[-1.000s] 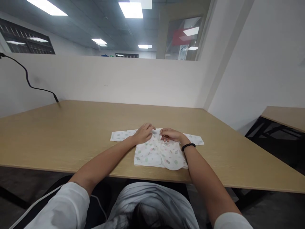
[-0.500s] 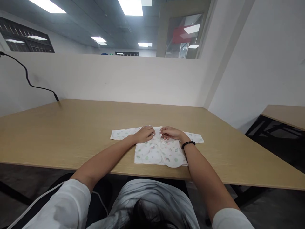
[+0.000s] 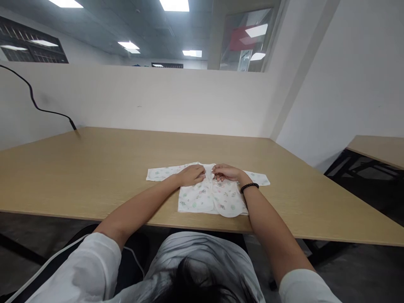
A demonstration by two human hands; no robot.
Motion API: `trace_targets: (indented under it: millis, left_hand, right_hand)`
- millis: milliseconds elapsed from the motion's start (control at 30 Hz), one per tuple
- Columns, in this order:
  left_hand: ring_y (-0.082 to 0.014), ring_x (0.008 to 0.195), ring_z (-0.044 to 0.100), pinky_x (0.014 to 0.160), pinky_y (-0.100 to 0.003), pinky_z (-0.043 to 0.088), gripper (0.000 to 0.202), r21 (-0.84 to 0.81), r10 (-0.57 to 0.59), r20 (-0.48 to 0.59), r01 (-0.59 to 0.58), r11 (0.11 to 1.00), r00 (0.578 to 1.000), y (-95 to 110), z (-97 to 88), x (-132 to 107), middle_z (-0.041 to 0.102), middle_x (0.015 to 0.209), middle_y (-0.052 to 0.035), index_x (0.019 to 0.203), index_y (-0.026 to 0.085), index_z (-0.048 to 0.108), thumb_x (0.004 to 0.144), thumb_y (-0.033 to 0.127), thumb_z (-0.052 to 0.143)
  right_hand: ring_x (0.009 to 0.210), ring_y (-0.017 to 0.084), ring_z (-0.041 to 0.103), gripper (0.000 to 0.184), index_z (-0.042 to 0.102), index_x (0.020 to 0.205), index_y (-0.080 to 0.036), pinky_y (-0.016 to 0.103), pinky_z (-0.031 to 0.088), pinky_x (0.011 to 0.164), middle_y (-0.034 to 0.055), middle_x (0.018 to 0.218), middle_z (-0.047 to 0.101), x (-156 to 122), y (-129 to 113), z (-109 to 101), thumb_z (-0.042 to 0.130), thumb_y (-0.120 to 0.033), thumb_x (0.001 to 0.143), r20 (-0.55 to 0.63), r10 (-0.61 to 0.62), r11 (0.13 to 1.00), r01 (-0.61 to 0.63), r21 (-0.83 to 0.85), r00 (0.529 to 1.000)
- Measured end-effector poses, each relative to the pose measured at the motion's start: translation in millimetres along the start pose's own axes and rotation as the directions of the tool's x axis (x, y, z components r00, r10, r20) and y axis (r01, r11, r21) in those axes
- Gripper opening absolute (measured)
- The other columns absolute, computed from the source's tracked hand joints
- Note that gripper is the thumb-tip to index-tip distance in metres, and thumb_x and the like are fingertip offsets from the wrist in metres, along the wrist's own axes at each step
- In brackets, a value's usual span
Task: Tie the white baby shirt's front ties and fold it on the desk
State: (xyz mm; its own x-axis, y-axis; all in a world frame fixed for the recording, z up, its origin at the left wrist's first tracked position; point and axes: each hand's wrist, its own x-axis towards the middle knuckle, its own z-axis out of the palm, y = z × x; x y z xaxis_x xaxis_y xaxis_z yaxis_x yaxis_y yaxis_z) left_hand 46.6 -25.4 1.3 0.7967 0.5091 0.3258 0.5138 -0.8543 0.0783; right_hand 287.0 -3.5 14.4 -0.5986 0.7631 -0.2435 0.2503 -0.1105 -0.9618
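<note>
A small white baby shirt (image 3: 196, 200) with a faint green and pink print lies spread on the table, its sleeves stretched out to both sides. Its front opening runs down the middle, between my hands. On the left front panel near the neckline rests my left hand (image 3: 192, 175), fingers curled against the cloth. My right hand (image 3: 226, 172), with a black beaded bracelet on the wrist, pinches the right front edge near the collar. The fingertips of both hands are close together but apart. Any small fastening under the fingers is hidden.
The wooden table (image 3: 104, 168) reaches back to a low white partition (image 3: 176, 101). A black cable (image 3: 50, 111) comes down to the table's far left corner. Another table (image 3: 378, 149) stands at the right. A white cord (image 3: 53, 261) hangs by my left side.
My left hand has flattened slightly over the cloth, and a thin white strip seen at its fingertips no longer shows. The right hand keeps its pinch. The view has tilted down slightly.
</note>
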Motion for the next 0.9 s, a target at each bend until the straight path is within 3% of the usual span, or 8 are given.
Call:
trace_targets:
  millis: [133,267,467,633,767,900]
  left_hand:
    - [-0.0243,0.103,0.059,0.089,-0.035,0.046,0.028,-0.015,0.009,-0.021,-0.009,1.0,1.0,-1,2.3,-1,0.062,0.114,-0.0111,0.117,0.019,0.055,0.098,0.034,0.042]
    - [-0.0259,0.106,0.058,0.091,-0.037,0.046,0.032,0.007,-0.024,-0.023,0.025,1.0,0.999,-2,3.9,-1,0.06,0.117,-0.013,0.119,0.017,0.056,0.097,0.037,0.043]
    - [-0.0267,0.099,0.06,0.085,-0.037,0.047,0.03,0.023,-0.143,0.011,0.143,0.989,0.99,0,3.1,1,0.063,0.107,-0.0126,0.107,0.016,0.06,0.096,0.037,0.042]
    - [-0.0292,0.11,0.056,0.091,-0.041,0.045,0.037,-0.027,-0.268,0.013,0.268,0.963,0.963,14,10.2,5,0.062,0.118,-0.0131,0.122,0.018,0.057,0.096,0.04,0.041]
    - [-0.0297,0.122,0.05,0.103,-0.046,0.038,0.039,-0.026,-0.337,0.055,0.339,0.941,0.94,24,17.7,9,0.057,0.132,-0.0099,0.13,0.024,0.055,0.096,0.035,0.039]
    - [-0.0303,0.126,0.048,0.105,-0.046,0.038,0.046,-0.106,-0.31,0.07,0.316,0.943,0.948,23,17.1,10,0.055,0.139,-0.0101,0.135,0.022,0.053,0.093,0.038,0.044]
  right_hand:
    - [0.044,0.007,0.058,0.018,0.062,0.078,-0.015,0.015,0.045,0.042,-0.0014,0.056,0.066,0,1,0,0.077,-0.024,0.074,-0.011,0.002,1.0,-0.002,0.019,1.0]
    - [0.046,0.008,0.059,0.017,0.063,0.078,-0.015,0.015,0.045,0.042,-0.0013,0.056,0.067,0,1,0,0.077,-0.024,0.074,-0.015,0.008,0.999,-0.007,0.034,1.0]
    - [0.045,0.008,0.058,0.015,0.063,0.077,-0.015,0.015,0.045,0.043,0.0,0.057,0.068,-1,0,0,0.075,-0.023,0.075,-0.018,0.01,1.0,-0.01,0.027,1.0]
    - [0.044,0.008,0.056,0.012,0.064,0.077,-0.015,0.016,0.044,0.043,-0.0014,0.054,0.065,-3,-1,3,0.072,-0.023,0.076,-0.037,-0.01,1.0,0.01,-0.01,0.999]
    - [0.042,0.007,0.053,0.011,0.061,0.07,-0.015,0.017,0.045,0.044,-0.0016,0.051,0.062,-4,-4,6,0.068,-0.02,0.076,-0.112,-0.036,0.998,0.029,-0.064,0.993]
    - [0.04,0.008,0.049,0.018,0.054,0.062,-0.018,0.018,0.041,0.042,-0.0021,0.047,0.056,-4,-7,8,0.065,-0.018,0.076,-0.255,-0.058,0.992,0.026,-0.125,0.965]
